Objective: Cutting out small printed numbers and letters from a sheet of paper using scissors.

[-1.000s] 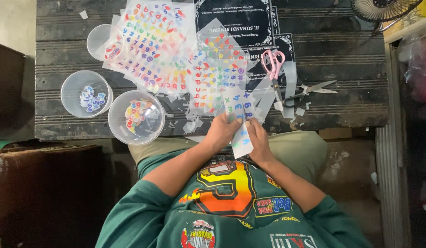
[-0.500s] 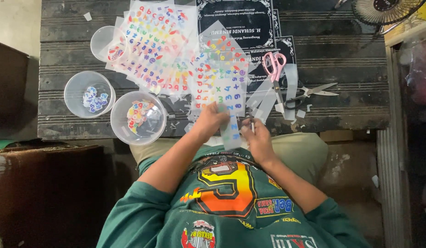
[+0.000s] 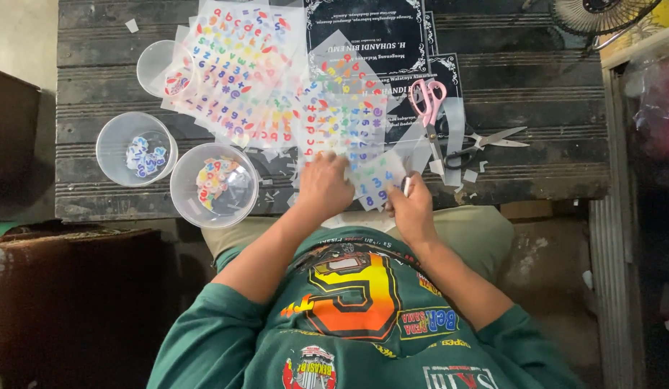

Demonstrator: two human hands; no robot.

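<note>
My left hand (image 3: pixel 324 186) rests flat on a clear sticker sheet of coloured letters and numbers (image 3: pixel 345 122) at the table's near edge. My right hand (image 3: pixel 411 210) pinches a small cut strip of that sheet (image 3: pixel 376 180) with blue and green characters. A thin tool seems to be in the right fingers, but I cannot tell what it is. More colourful sticker sheets (image 3: pixel 241 72) lie spread further back.
Three clear plastic cups hold cut stickers: one near my left hand (image 3: pixel 213 184), one further left (image 3: pixel 136 149), one at the back (image 3: pixel 166 68). Pink-handled scissors (image 3: pixel 429 104) and black-handled scissors (image 3: pixel 485 140) lie right of the sheets on black printed cards (image 3: pixel 370 29). A fan (image 3: pixel 601 14) stands at the far right corner.
Both hands have moved up from my lap onto the table edge. The cut strip went with them and now lies against the larger sheet.
</note>
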